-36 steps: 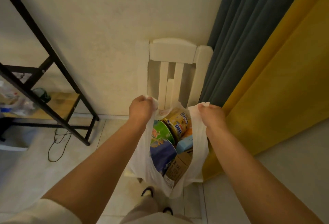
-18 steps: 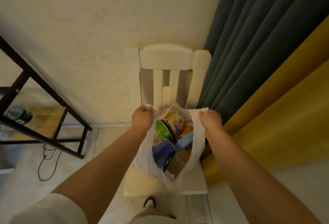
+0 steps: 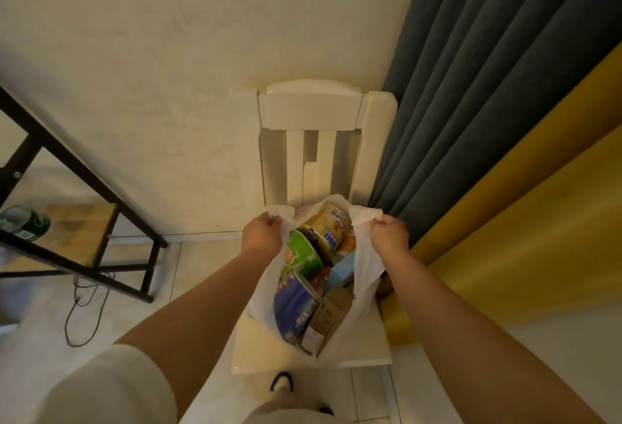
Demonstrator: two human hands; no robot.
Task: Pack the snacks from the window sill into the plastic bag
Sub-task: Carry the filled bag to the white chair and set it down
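Note:
A white plastic bag (image 3: 365,275) hangs open over the seat of a white wooden chair (image 3: 311,110). My left hand (image 3: 261,233) grips its left handle and my right hand (image 3: 390,233) grips its right handle, pulling the mouth apart. Inside I see a yellow cup (image 3: 328,225), a green-lidded bowl (image 3: 301,255), a blue packet (image 3: 294,305), a light blue box (image 3: 343,268) and a brown carton (image 3: 331,312). The bag's bottom touches or nearly touches the seat; I cannot tell which. The window sill is out of view.
A dark grey curtain (image 3: 488,86) and a yellow curtain (image 3: 525,228) hang right of the chair. A black metal shelf frame (image 3: 84,167) stands at left, with a green bottle (image 3: 25,223) on its wooden board. A cable (image 3: 80,316) lies on the tiled floor.
The bag has come down from mid-air over the floor to the chair seat, both hands still on its handles. The chair seat has come into view beneath it.

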